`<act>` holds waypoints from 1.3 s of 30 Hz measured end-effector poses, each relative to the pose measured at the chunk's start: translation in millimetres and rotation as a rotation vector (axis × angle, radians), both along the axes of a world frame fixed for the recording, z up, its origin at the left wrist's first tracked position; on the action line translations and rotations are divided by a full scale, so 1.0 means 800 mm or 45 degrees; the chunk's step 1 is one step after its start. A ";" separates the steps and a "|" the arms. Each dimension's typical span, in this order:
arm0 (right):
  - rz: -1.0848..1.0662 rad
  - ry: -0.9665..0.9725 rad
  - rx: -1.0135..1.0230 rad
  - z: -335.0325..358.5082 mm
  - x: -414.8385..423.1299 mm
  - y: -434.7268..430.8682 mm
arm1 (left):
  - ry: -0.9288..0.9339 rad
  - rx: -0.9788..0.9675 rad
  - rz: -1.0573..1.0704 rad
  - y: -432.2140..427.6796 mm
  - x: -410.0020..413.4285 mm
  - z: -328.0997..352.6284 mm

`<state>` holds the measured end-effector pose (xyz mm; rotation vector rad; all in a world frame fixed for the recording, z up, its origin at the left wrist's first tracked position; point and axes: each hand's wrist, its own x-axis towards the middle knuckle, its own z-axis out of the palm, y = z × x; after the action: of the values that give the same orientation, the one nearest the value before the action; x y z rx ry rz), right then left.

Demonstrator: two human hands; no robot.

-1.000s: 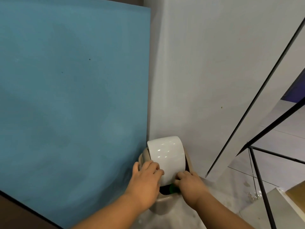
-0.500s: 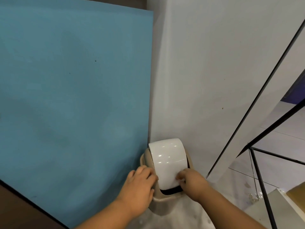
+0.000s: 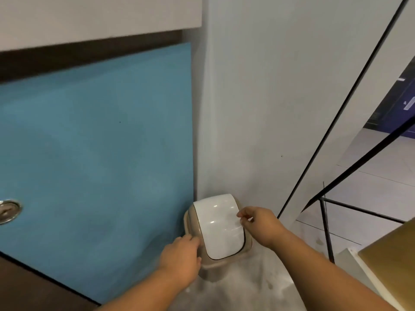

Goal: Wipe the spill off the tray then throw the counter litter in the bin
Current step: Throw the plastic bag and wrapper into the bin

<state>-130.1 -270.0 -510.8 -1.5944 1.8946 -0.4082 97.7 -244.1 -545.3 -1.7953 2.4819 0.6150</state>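
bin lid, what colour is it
The lid is glossy white, set on a beige bin body; the head view shows it best.
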 end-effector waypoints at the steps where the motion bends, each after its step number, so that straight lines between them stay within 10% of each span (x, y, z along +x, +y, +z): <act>1: 0.003 -0.003 0.011 0.019 -0.001 0.003 | -0.025 0.038 0.028 0.004 0.002 0.017; 25: 0.320 -0.005 -0.121 0.553 0.096 0.037 | 0.400 0.099 -0.043 0.096 0.062 0.588; 39: 0.791 0.211 -0.599 0.628 0.291 0.038 | 0.724 -0.254 0.542 0.159 0.261 0.669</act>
<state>102.5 -239.7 -8.3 -2.4810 1.3558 -0.4752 306.6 -117.1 -10.4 -2.5676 2.5506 1.0616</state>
